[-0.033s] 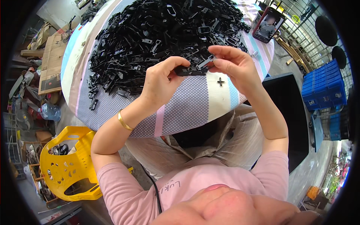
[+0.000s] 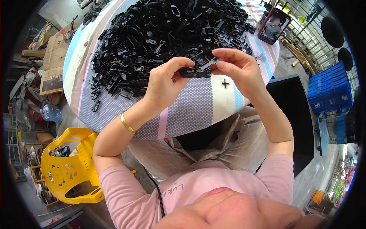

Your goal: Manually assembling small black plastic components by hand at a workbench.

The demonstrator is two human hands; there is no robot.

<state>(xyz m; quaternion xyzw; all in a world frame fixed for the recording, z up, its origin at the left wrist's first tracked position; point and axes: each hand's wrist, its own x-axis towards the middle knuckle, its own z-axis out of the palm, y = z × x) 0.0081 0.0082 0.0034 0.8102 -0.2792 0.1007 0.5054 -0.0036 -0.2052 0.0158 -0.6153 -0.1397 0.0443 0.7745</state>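
My left hand (image 2: 166, 78) is closed on one end of a long black plastic part (image 2: 196, 73), held level above the near side of the table. A small, flat grey strip (image 2: 209, 64) slants up from that part's right end. Thumb and fingers of my right hand (image 2: 239, 70) pinch the strip's upper end. Whether the strip is joined to the black part or only touches it, I cannot tell. Just beyond both hands lies a big heap of small black plastic parts (image 2: 133, 49). Below my right hand a small dark cross-shaped piece (image 2: 225, 83) rests on the cloth.
The round table has a patterned cloth (image 2: 183, 110). A phone (image 2: 273, 26) leans upright at its far right. A black bin (image 2: 289, 114) stands by my right knee, with blue crates (image 2: 330, 87) beyond. To my left are a yellow plastic chair (image 2: 68, 171) and a cardboard box (image 2: 53, 65).
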